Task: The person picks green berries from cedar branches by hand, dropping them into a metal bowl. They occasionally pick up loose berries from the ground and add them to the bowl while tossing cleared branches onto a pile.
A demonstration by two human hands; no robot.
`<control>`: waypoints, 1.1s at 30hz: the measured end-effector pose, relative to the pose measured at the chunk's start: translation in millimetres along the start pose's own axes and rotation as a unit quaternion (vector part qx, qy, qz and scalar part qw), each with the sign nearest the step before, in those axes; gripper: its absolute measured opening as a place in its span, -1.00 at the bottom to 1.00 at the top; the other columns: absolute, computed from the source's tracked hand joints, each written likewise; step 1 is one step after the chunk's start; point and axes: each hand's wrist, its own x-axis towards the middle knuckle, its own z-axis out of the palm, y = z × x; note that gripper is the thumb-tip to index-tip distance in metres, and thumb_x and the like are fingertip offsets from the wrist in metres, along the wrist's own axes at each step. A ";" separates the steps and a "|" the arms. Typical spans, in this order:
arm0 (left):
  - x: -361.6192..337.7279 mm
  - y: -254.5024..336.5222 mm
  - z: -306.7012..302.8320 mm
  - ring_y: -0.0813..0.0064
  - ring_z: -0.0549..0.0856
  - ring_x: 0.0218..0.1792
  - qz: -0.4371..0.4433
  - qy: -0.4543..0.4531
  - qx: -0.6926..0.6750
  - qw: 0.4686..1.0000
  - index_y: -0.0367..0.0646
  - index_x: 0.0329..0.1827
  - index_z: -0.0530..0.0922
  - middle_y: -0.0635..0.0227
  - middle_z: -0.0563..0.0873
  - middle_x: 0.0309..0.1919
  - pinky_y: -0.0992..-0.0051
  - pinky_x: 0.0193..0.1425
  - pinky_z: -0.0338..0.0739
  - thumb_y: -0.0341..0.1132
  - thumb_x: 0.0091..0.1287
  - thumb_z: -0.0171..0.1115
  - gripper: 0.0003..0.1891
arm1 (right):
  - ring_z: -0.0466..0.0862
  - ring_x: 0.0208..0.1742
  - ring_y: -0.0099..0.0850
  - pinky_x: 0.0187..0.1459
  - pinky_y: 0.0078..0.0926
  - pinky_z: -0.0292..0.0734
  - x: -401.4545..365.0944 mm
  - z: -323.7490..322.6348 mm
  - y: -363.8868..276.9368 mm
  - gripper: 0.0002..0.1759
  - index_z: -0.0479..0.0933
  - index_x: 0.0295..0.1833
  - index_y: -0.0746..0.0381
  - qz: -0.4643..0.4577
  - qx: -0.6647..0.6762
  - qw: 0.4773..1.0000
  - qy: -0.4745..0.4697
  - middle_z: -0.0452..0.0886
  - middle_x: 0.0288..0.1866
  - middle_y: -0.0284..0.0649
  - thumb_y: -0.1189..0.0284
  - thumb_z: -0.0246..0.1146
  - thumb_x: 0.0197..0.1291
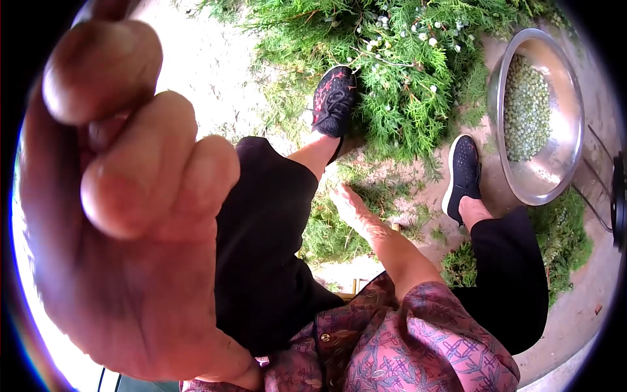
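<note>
My left hand [130, 176] fills the left side of the head view, very close to the camera. Its fingers are curled in, and nothing shows between them. My right hand [351, 208] is low between my two feet, over loose green sprigs [333, 228] on the ground. Its fingers are too hidden and washed out to tell whether they hold anything. Beyond it lies a large heap of green branches [411, 85] with small pale berries. A metal bowl [567, 147] at the right contains many pale green berries [526, 108].
One dark shoe [334, 101] is beside the branch heap, and the other shoe [465, 173] stands between the heap and the bowl. More greenery [565, 238] lies below the bowl. Thin dark metal rods [595, 189] show at the right edge.
</note>
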 end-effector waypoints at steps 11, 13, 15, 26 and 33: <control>-1.0 -4.1 4.5 0.65 0.31 -0.44 -0.010 -0.021 -0.011 1.000 -0.45 0.28 0.14 0.47 0.32 -0.34 0.59 -0.32 0.18 -0.47 0.38 -0.10 -0.57 | 0.60 -0.46 -0.32 -0.35 -0.40 0.54 9.3 -13.6 12.6 -0.85 0.58 -0.26 0.23 0.241 0.410 0.872 0.114 0.62 -0.44 -0.20 0.52 0.21 0.00; -0.7 -4.2 3.7 0.64 0.30 -0.42 -0.020 -0.044 -0.009 0.999 -0.43 0.30 0.10 0.46 0.31 -0.30 0.58 -0.29 0.19 -0.43 0.42 -0.14 -0.57 | 0.57 -0.59 -0.49 -0.56 -0.51 0.48 -1.4 -41.6 24.7 -0.86 0.53 -0.25 0.30 0.308 0.615 0.721 0.085 0.59 -0.54 -0.21 0.53 0.26 0.03; -0.1 -6.7 5.3 0.63 0.32 -0.38 -0.027 -0.057 -0.009 0.998 -0.40 0.29 0.11 0.43 0.34 -0.26 0.57 -0.24 0.22 -0.39 0.44 -0.16 -0.58 | 0.52 -0.60 -0.56 -0.60 -0.62 0.44 -16.2 -82.8 36.6 -0.91 0.49 -0.28 0.34 0.310 0.704 0.627 0.123 0.55 -0.56 -0.23 0.56 0.22 0.08; -2.7 -30.4 40.2 0.66 0.52 -0.38 -0.025 0.030 0.023 0.999 -0.26 0.06 0.43 0.44 0.56 -0.30 0.65 -0.27 0.46 -0.32 0.37 0.06 -0.73 | 0.55 -0.54 -0.51 -0.58 -0.65 0.40 -86.4 -239.7 117.2 -0.89 0.49 -0.21 0.32 0.247 0.722 0.535 0.362 0.53 -0.45 -0.25 0.59 0.18 0.11; -2.4 -28.5 33.7 0.64 0.54 -0.37 -0.015 0.029 0.015 0.999 -0.23 0.06 0.46 0.43 0.59 -0.28 0.62 -0.25 0.49 -0.34 0.34 0.07 -0.72 | 0.59 -0.14 -0.17 -0.05 -0.26 0.59 -171.6 -292.6 204.5 -0.74 0.36 -0.01 0.41 0.098 0.751 0.221 0.614 0.53 -0.20 -0.04 0.54 0.12 0.21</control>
